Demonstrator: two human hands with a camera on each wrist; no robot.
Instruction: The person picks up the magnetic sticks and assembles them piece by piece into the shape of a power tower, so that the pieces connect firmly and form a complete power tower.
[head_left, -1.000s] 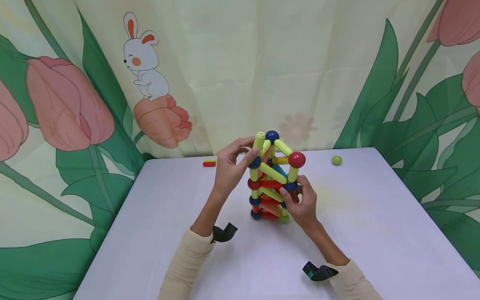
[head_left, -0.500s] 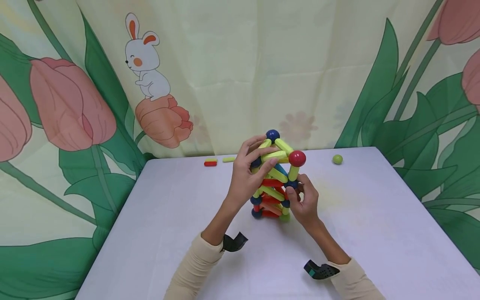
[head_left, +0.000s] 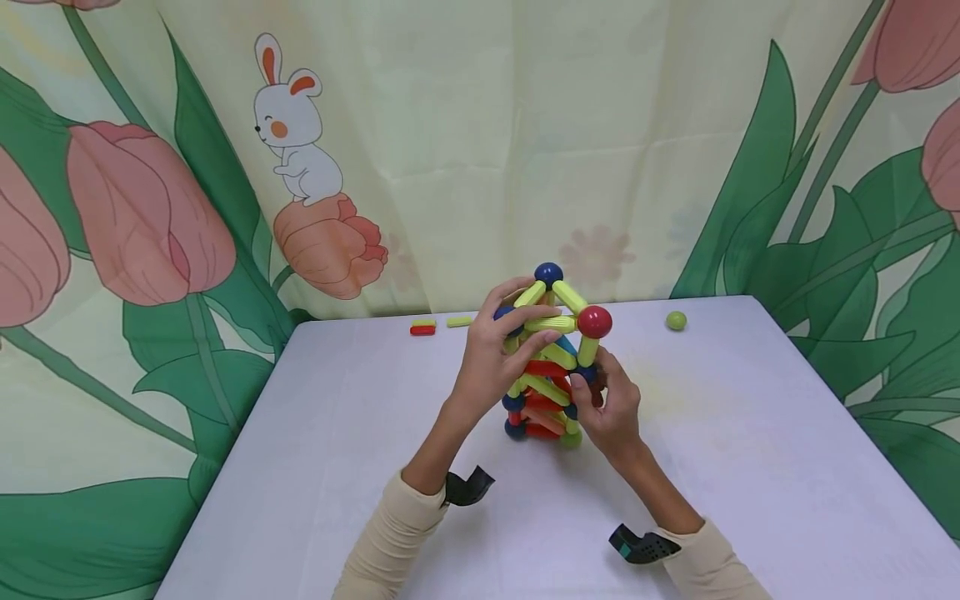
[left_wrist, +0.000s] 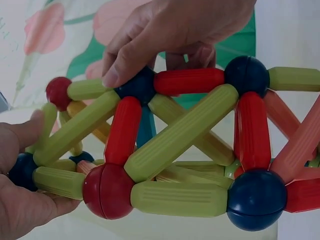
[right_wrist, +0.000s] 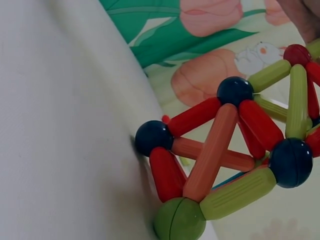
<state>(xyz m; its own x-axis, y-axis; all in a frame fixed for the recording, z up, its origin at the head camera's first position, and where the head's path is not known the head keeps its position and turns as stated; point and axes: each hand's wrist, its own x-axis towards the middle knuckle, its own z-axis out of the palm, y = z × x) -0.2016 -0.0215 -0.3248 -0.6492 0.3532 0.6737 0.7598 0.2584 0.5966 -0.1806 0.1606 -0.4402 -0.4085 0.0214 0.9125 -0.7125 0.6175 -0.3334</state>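
Note:
A tower of magnetic rods and balls [head_left: 543, 400] stands upright on the table. My left hand [head_left: 483, 354] is at its upper left, thumb and fingers on a yellow-green magnetic rod [head_left: 553, 324] and around the blue ball [left_wrist: 22, 171] at its end. The rod's other end meets the red ball [head_left: 595, 322]. On the right side, my right hand [head_left: 613, 408] grips a blue ball [head_left: 585, 373] one level lower; its thumb presses that ball in the left wrist view. In the right wrist view, the tower's base shows a green ball [right_wrist: 180, 220] and a blue ball [right_wrist: 154, 138].
Near the back edge of the white table [head_left: 360, 442] lie a red rod [head_left: 423, 330] and a yellow-green rod [head_left: 459, 321]. A loose green ball [head_left: 676, 321] sits at the back right. A printed curtain [head_left: 465, 150] hangs behind the table.
My left hand has moved right and tipped the yellow-green rod from upright to lying across toward the red ball. A rod on the table behind has come into view. My right hand stays nearly still.

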